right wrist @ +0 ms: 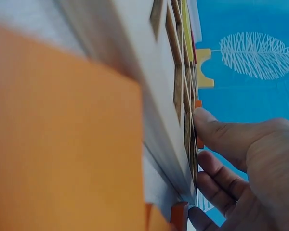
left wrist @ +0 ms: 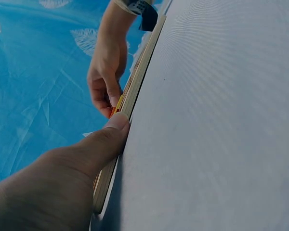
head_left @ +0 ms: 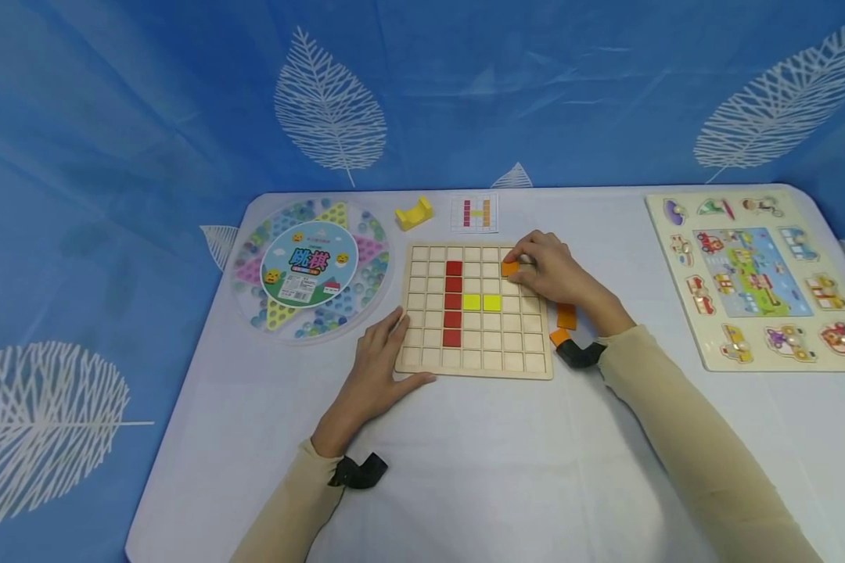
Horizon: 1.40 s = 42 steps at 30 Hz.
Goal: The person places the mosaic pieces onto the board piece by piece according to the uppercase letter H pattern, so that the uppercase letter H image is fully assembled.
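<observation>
A wooden grid board (head_left: 493,361) lies on the white table. One column of its cells holds several red square tiles (head_left: 454,301), and two yellow tiles (head_left: 491,303) extend rightward from the middle of that column. My right hand (head_left: 556,270) pinches an orange square tile (head_left: 510,268) over a cell near the board's upper right. At the lower left corner, my left hand (head_left: 373,375) rests against the board, its thumb on the front edge and its fingers along the left side. More orange tiles (head_left: 566,317) lie beside the board's right edge, partly hidden by the right wrist.
Behind the board are a printed pattern card (head_left: 475,213) and a yellow notched block (head_left: 414,213). To the left sits a round Chinese checkers set (head_left: 310,264) with marbles. A wooden peg puzzle (head_left: 718,344) with vehicle pieces occupies the right side. Blue leaf-printed cloth (head_left: 535,94) hangs behind.
</observation>
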Each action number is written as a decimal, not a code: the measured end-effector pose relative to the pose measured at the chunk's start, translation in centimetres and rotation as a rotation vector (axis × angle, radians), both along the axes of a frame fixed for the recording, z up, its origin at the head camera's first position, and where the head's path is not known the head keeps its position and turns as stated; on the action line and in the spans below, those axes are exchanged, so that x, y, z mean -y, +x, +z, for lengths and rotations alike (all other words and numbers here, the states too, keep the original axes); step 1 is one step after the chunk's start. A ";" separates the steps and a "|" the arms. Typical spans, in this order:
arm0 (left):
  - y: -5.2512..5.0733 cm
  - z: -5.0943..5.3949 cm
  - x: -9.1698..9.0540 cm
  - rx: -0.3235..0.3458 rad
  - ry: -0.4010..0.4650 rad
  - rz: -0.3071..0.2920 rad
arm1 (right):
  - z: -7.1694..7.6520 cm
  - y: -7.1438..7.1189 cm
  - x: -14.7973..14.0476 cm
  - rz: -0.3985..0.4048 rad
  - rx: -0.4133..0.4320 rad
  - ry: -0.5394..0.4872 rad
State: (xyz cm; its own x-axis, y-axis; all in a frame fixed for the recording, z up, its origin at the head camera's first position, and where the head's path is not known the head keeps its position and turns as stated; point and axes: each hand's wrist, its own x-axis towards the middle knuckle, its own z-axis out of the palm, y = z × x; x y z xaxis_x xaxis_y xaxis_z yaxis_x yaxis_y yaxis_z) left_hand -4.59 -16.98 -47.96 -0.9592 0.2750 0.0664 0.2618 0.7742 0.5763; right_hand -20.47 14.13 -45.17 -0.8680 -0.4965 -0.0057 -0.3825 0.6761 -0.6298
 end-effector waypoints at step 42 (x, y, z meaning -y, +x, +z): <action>0.0 -0.1 0.1 -0.006 -0.007 0.004 | 0.5 1.7 -4.6 -0.126 0.025 0.050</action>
State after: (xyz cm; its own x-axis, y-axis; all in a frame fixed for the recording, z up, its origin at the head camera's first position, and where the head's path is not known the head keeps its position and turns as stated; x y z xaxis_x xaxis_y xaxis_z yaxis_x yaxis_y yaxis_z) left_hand -4.60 -17.08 -48.05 -0.9598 0.2717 0.0704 0.2623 0.7791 0.5694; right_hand -18.81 18.69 -44.63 -0.9226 -0.3824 -0.0501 -0.2774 0.7483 -0.6025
